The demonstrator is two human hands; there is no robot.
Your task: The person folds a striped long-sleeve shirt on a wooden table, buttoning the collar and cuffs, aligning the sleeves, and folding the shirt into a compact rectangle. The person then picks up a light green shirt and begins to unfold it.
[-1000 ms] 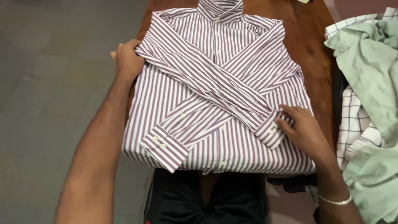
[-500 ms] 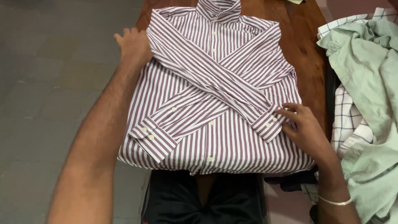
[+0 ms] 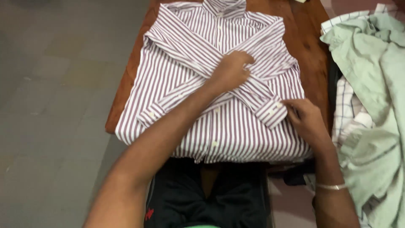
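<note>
A white shirt with maroon stripes [image 3: 181, 55] lies button-side up on a brown wooden table [image 3: 310, 38], collar at the far end, both sleeves folded across the chest in an X. My left hand [image 3: 231, 69] rests flat on the spot where the sleeves cross, fingers loosely curled. My right hand [image 3: 304, 118] presses on the shirt's right edge, its fingers touching the cuff [image 3: 270, 112] of the sleeve that ends there. The other cuff [image 3: 147, 116] lies free near the left edge.
A heap of other clothes sits to the right: a pale green shirt [image 3: 375, 84] over a white checked one [image 3: 348, 112]. Grey floor tiles [image 3: 55, 105] lie to the left. A dark garment [image 3: 206, 198] hangs below the table's near edge.
My left hand left the shirt's left shoulder edge and moved right onto the crossing of the sleeves. My right hand stayed at the right cuff. The view shifted slightly.
</note>
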